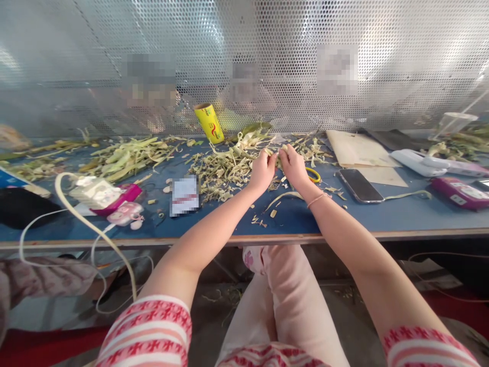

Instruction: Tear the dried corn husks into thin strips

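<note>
I've got both sets of fingers bunched nearly together: left fingers [271, 162] and right fingers [289, 154] each look pinched on a pale leafy piece [269, 152], right at the edge of the heap [217, 176]. Tips point away from me, so I can't tell how firm the pinch is or whether it's one piece or two. Main worry imo: the piece looks thin, so uneven pulling could tear it or make it slip. The hands also hide most of it, so I'd probably notice late.

Just under my right wrist there's a curled strip [280, 198] that could snag on the bracelet [319, 199] if I drag back low. Yellow ring [314, 175] is right beside that hand too, easy to knock. Farther right, the phone [361, 186] lies flat, so a wide elbow swing might shove it.

Behind the heap, the yellow tube [209, 123] is tilted near the panel [290, 102]; one bump could topple it onto the scraps. And left, a cable [61, 184] loops over the desk [225, 221] edge near my sleeve. Hook that and stuff gets yanked.
</note>
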A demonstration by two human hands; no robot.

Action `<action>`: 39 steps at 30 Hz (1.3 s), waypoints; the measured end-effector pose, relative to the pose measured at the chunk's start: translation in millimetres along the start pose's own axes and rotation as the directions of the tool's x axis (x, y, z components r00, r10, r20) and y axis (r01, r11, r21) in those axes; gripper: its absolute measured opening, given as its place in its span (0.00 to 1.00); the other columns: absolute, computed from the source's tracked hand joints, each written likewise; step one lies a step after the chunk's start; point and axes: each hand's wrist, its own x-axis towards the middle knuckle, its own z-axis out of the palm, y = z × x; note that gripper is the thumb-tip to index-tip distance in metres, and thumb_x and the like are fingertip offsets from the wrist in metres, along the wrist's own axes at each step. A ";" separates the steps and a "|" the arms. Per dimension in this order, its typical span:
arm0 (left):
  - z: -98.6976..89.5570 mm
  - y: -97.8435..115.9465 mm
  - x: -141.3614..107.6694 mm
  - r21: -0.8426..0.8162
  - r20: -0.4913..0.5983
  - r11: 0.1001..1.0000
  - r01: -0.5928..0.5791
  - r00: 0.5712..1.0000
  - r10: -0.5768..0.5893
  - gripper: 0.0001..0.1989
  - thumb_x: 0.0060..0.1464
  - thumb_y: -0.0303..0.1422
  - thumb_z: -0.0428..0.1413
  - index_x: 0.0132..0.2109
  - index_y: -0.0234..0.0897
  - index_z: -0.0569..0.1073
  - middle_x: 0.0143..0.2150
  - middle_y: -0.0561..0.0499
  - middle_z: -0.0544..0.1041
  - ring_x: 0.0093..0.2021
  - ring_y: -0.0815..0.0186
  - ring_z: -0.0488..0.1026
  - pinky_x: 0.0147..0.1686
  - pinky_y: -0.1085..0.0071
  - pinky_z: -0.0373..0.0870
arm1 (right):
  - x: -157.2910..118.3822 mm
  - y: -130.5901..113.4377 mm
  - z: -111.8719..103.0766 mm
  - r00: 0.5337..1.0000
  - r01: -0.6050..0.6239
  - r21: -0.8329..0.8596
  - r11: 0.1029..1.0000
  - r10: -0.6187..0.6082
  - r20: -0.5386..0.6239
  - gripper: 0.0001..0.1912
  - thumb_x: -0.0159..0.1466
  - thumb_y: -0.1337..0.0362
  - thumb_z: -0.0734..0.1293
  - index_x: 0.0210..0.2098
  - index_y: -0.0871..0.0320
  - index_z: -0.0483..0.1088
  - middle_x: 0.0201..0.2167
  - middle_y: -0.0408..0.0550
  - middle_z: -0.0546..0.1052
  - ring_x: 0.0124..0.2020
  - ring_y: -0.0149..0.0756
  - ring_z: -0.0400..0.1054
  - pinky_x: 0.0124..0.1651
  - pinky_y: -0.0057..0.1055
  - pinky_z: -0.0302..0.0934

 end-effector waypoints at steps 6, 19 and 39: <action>0.8 -14.4 9.9 -0.097 -0.103 0.991 0.097 0.989 -0.107 0.15 0.64 0.45 0.45 0.35 0.40 0.62 0.17 0.59 0.63 0.16 0.70 0.65 0.23 0.72 0.62 | -2.9 -10.3 2.3 1.000 -0.007 0.065 0.998 0.005 0.028 0.13 0.66 0.53 0.57 0.29 0.54 0.60 0.19 0.38 0.62 0.22 0.29 0.55 0.31 0.29 0.54; -8.1 10.6 -1.7 -0.059 0.097 0.997 -0.053 0.994 0.059 0.14 0.63 0.47 0.47 0.38 0.41 0.62 0.17 0.61 0.59 0.15 0.72 0.62 0.23 0.72 0.60 | 10.7 8.4 -2.0 0.978 -0.127 0.189 0.974 0.155 -0.141 0.17 0.65 0.50 0.58 0.27 0.55 0.62 0.21 0.40 0.62 0.27 0.32 0.58 0.35 0.32 0.60; -1.0 -10.5 9.1 -0.291 -0.015 0.945 0.152 0.986 -0.163 0.27 0.55 0.60 0.44 0.41 0.39 0.64 0.21 0.55 0.68 0.18 0.71 0.67 0.22 0.71 0.66 | 2.2 2.1 0.1 0.982 -0.079 0.053 0.996 0.086 -0.167 0.25 0.69 0.44 0.48 0.41 0.54 0.64 0.22 0.42 0.63 0.25 0.35 0.60 0.34 0.34 0.59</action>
